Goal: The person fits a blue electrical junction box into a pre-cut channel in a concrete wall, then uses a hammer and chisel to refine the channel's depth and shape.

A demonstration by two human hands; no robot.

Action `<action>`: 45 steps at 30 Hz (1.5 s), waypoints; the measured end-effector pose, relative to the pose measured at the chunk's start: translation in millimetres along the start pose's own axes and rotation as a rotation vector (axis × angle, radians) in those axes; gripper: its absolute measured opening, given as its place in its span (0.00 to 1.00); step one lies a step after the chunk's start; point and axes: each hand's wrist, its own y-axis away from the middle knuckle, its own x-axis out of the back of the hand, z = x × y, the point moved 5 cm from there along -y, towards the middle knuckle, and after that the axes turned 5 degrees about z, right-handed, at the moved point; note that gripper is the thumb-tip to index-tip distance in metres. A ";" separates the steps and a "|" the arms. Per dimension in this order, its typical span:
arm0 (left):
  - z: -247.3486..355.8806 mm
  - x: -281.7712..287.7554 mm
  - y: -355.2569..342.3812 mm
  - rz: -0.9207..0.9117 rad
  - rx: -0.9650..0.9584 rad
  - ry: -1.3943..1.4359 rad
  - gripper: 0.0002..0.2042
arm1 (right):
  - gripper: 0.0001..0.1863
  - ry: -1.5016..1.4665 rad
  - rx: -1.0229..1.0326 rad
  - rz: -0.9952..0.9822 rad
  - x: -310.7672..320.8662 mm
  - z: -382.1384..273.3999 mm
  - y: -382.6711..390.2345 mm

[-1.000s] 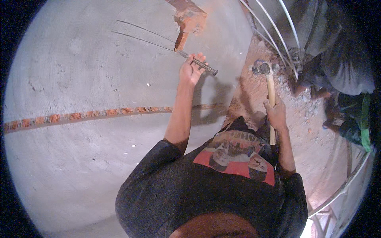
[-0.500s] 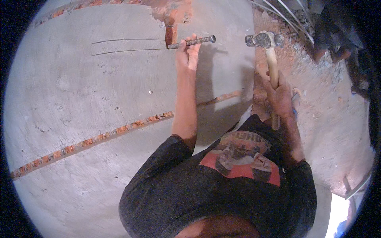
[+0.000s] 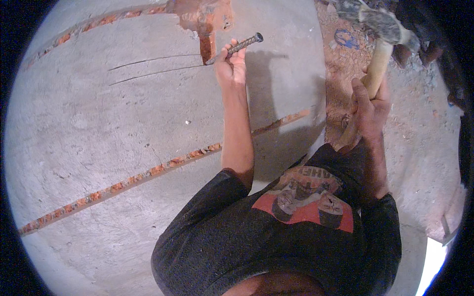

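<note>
My left hand [image 3: 232, 65] is closed round a ribbed steel chisel [image 3: 243, 45], its struck end pointing up and right. The chisel's tip meets the grey plastered wall [image 3: 148, 108] at the lower end of a short cut channel [image 3: 207, 47] with red brick showing inside. Two thin scored lines run left from that spot. In my right hand [image 3: 371, 111] is a hammer [image 3: 379, 66], gripped by its pale wooden handle. The hammer's head is raised well to the right of the chisel, its outline smeared by motion.
A long chased groove [image 3: 118, 186] with exposed brick slants across the lower wall, and another groove [image 3: 98, 23] runs along the top. Rubble and reddish dust cover the floor [image 3: 414, 148] at right. A blue coil [image 3: 346, 38] lies there, with dark objects beyond it.
The hammer has swung up and right, away from the chisel, with my right hand. The chisel's struck end has tilted upward in my left hand. The view has shifted slightly.
</note>
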 end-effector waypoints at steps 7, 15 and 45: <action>-1.7 2.2 9.1 -0.025 0.009 0.004 0.04 | 0.15 -0.236 0.114 0.118 16.5 -32.0 -29.3; 0.6 -1.1 9.4 -0.035 0.012 -0.107 0.06 | 0.15 -0.463 0.198 0.147 36.5 -32.3 -49.9; 10.5 5.4 10.8 -0.014 -0.073 -0.131 0.07 | 0.11 -0.073 -0.017 -0.087 -41.6 -16.6 -24.4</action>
